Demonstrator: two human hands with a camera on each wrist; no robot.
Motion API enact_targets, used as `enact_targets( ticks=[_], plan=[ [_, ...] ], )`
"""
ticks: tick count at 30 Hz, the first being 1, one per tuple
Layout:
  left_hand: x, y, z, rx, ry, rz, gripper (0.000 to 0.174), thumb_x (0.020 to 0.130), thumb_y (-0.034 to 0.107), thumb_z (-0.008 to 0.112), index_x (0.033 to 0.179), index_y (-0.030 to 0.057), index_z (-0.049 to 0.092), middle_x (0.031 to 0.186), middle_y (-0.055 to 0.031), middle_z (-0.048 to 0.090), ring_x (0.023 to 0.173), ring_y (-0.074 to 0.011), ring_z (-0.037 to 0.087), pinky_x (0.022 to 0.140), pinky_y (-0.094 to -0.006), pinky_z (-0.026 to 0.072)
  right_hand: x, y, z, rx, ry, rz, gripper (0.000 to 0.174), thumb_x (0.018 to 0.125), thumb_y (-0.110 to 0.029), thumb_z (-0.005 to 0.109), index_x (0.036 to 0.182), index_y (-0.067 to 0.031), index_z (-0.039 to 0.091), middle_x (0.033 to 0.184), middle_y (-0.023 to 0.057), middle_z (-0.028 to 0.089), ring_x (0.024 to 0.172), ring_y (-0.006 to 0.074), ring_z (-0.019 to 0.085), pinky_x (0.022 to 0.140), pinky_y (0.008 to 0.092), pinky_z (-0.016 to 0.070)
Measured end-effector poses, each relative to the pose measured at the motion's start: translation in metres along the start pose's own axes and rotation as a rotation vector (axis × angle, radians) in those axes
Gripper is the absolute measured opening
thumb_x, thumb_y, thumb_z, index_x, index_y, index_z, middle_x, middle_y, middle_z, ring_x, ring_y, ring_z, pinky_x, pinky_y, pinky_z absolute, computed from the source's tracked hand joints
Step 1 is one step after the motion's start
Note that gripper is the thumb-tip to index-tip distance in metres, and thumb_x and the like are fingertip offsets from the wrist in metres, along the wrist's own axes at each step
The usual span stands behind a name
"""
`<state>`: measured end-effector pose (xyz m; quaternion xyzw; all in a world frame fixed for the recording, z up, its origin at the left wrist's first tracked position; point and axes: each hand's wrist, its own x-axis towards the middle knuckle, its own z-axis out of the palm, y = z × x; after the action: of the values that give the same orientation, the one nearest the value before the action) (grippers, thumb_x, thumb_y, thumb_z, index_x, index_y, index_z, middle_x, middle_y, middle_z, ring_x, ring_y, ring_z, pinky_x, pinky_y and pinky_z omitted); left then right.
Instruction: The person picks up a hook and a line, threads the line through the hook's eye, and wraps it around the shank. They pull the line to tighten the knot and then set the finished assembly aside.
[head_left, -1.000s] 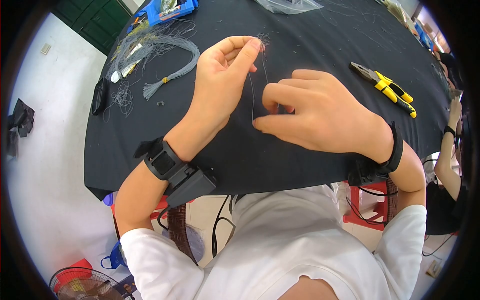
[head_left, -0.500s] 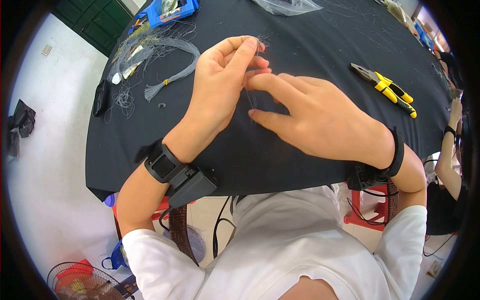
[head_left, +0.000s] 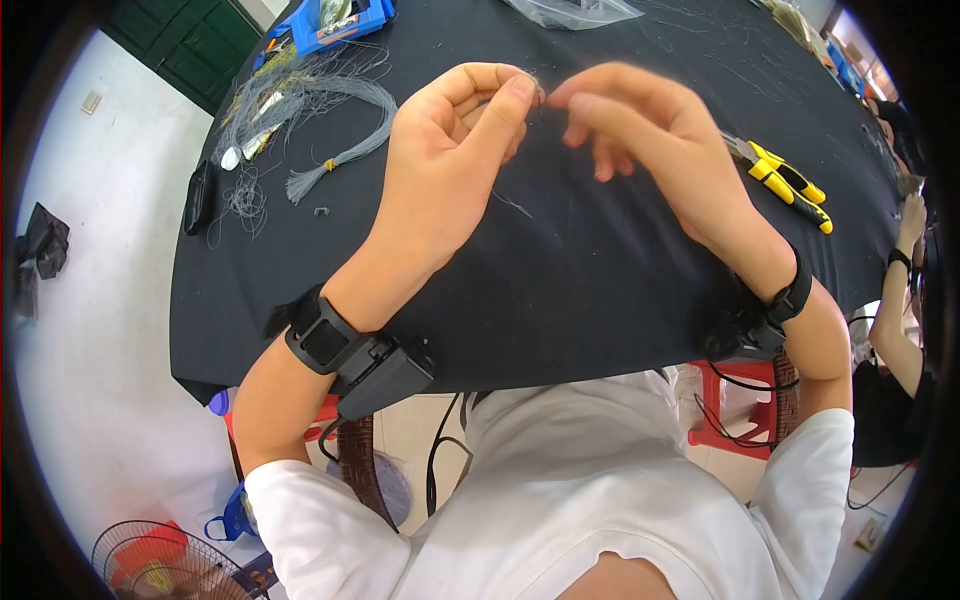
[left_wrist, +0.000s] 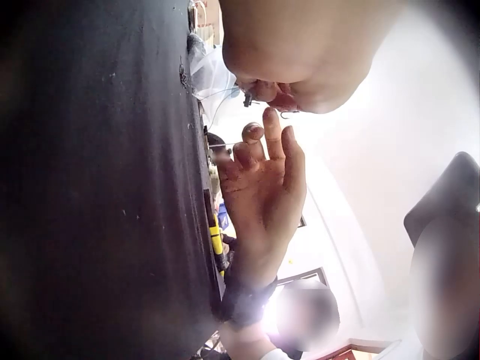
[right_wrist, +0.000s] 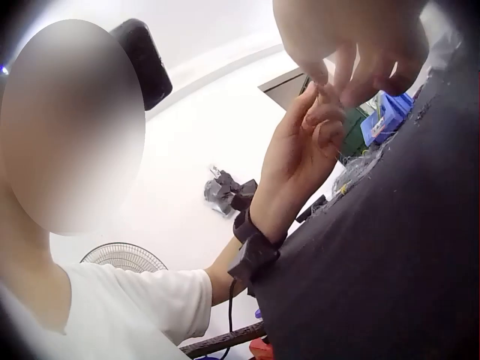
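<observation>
In the head view my left hand (head_left: 450,150) is raised over the black table, pinching a small fish hook (left_wrist: 287,116) between thumb and forefinger. The hook's bend pokes out of the fingertips in the left wrist view. A thin fishing line (head_left: 515,206) trails below that hand. My right hand (head_left: 660,125) is close on the right, its forefinger tip right at the hook. Its thumb stands apart from the forefinger in the left wrist view, and the other fingers are loosely bent. From the right wrist, the left fingertips are partly covered by the right hand.
Yellow-and-black pliers (head_left: 785,180) lie to the right. On the left are a tied bundle of grey line (head_left: 350,150), a black case (head_left: 199,197) and a small metal piece (head_left: 321,211). A blue tray (head_left: 345,25) and a clear plastic bag (head_left: 575,12) are at the back.
The right hand dipped to the line below the left hand, then rose to the left fingertips. The left hand keeps its pinch nearly in place.
</observation>
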<state>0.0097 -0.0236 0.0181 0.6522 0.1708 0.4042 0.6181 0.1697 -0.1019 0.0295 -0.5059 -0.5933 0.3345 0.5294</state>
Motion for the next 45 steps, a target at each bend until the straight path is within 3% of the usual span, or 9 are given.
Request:
enact_targets(
  ticks=[8,14,17,20,23,32,35,41,45],
  plan=[
    [-0.002,0.005,0.0,0.123,-0.015,0.083,0.017,0.089,0.016,0.055,0.096,0.0014,0.059,0.084,-0.0004,0.06,0.061,-0.0022,0.043,0.054,-0.0157,0.0334,-0.001,0.004,0.005,0.255,-0.081,0.161,0.026,0.084,-0.026,0.059,0.096,-0.0031,0.063,0.087,0.0007,0.06,0.067,0.0046,0.051,0.056,0.0177,0.036],
    [-0.001,0.005,-0.001,0.162,0.013,0.094,0.016,0.088,0.015,0.056,0.095,0.0008,0.059,0.089,-0.0017,0.061,0.061,-0.002,0.043,0.056,-0.0157,0.0352,-0.001,0.003,0.005,0.228,-0.076,0.112,0.022,0.082,-0.025,0.061,0.091,-0.005,0.064,0.082,-0.0011,0.058,0.067,0.0044,0.05,0.055,0.0177,0.0351],
    [0.0,0.006,-0.004,0.18,-0.033,0.077,0.014,0.088,0.012,0.056,0.096,0.0002,0.058,0.088,-0.0016,0.061,0.064,-0.0006,0.045,0.057,-0.0149,0.0358,-0.001,0.002,0.002,0.202,-0.083,0.092,0.015,0.085,-0.019,0.058,0.09,-0.0046,0.061,0.085,0.0027,0.06,0.065,0.0047,0.048,0.057,0.019,0.0348],
    [0.003,0.002,-0.008,0.257,-0.074,0.141,0.011,0.086,0.007,0.056,0.095,-0.0003,0.057,0.084,0.0,0.059,0.065,0.0007,0.046,0.056,-0.0136,0.0355,-0.002,-0.001,0.001,0.11,-0.055,0.025,0.016,0.08,-0.02,0.062,0.083,-0.0038,0.061,0.077,-0.0008,0.058,0.066,0.0047,0.052,0.057,0.018,0.0368],
    [0.004,0.003,-0.01,0.576,-0.091,0.225,0.01,0.084,0.0,0.056,0.094,-0.0011,0.056,0.078,0.0024,0.056,0.064,0.0012,0.047,0.056,-0.0129,0.0364,-0.003,-0.003,0.002,0.044,-0.031,-0.015,0.015,0.08,-0.016,0.061,0.079,-0.0015,0.059,0.075,0.0007,0.059,0.067,0.0058,0.054,0.06,0.0187,0.0397],
    [0.012,0.007,-0.016,0.831,0.034,0.573,0.011,0.077,-0.003,0.059,0.087,0.001,0.057,0.072,0.0042,0.052,0.062,0.0008,0.048,0.059,-0.0134,0.0403,-0.004,-0.012,0.002,-0.062,-0.021,-0.035,0.016,0.077,-0.015,0.059,0.078,0.0008,0.06,0.072,0.0036,0.059,0.067,0.0083,0.057,0.062,0.0204,0.0424],
    [0.013,0.013,-0.019,0.725,0.071,0.517,0.01,0.078,-0.002,0.059,0.087,0.0007,0.057,0.071,0.004,0.052,0.062,0.0005,0.048,0.06,-0.0133,0.041,-0.003,-0.012,-0.002,-0.074,-0.049,-0.041,0.012,0.081,-0.013,0.057,0.074,-0.0041,0.059,0.085,0.0043,0.06,0.066,0.0076,0.053,0.058,0.0195,0.0362],
    [0.018,0.014,-0.033,0.742,0.136,0.542,0.008,0.077,-0.002,0.059,0.085,0.0004,0.058,0.068,0.0043,0.053,0.062,0.0005,0.048,0.061,-0.0133,0.0405,-0.008,-0.027,-0.009,-0.103,-0.104,0.094,0.012,0.077,-0.013,0.056,0.068,-0.0047,0.057,0.086,0.0064,0.062,0.064,0.0068,0.053,0.058,0.0194,0.0364],
    [0.022,0.011,-0.045,0.848,0.203,0.563,0.008,0.075,-0.001,0.06,0.083,0.0005,0.059,0.068,0.0044,0.053,0.062,0.0006,0.047,0.058,-0.0129,0.0373,-0.025,-0.033,-0.02,-0.012,-0.117,0.138,0.015,0.076,-0.014,0.056,0.073,0.0009,0.061,0.085,0.0102,0.063,0.066,0.0095,0.056,0.062,0.0217,0.0421]
  ],
)
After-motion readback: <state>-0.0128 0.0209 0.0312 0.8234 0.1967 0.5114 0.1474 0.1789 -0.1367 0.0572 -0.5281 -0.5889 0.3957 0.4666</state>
